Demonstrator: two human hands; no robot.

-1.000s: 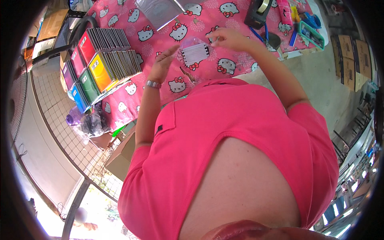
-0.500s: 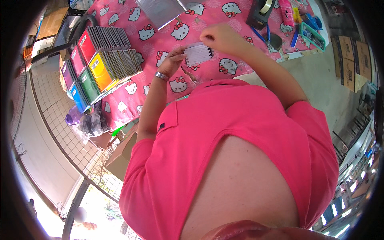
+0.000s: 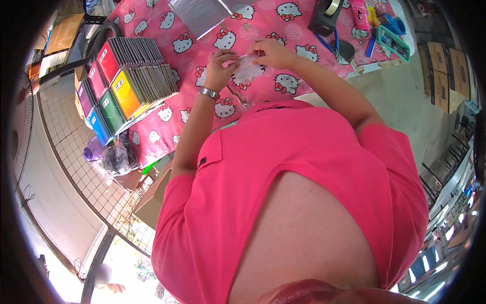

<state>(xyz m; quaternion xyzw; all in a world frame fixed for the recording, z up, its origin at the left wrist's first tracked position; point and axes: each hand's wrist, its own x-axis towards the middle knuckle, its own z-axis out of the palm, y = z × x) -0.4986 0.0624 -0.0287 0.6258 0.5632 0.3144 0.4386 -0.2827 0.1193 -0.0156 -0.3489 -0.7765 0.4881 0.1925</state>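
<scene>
— What is seen first, from the largest thing?

— A table (image 3: 324, 86) covered with a pink cartoon-cat cloth is seen at the top of the view. On its left part, rows of spiral notebooks (image 3: 129, 83) with coloured covers are stacked; at the far right a black tape dispenser (image 3: 324, 15) and a pair of blue-handled scissors (image 3: 336, 45) are laid.

— And where is the small clear packet?

— The small clear packet (image 3: 247, 68) is held above the cloth, between both hands, straight ahead of the body. Its long axis is turned roughly left to right, slightly tilted.

— How are the hands closed?

— The left hand (image 3: 221, 68) is pinched on the packet's left edge, fingers curled, a silver wristwatch (image 3: 207, 92) worn below it. The right hand (image 3: 271, 53) is closed on the upper right edge with thumb and fingertips. Both are equally near; neither is open.

— Is room left for moving?

— Bare cloth is found under the hands. The near table edge is just beside the body, and the notebooks are well apart to the left.
</scene>
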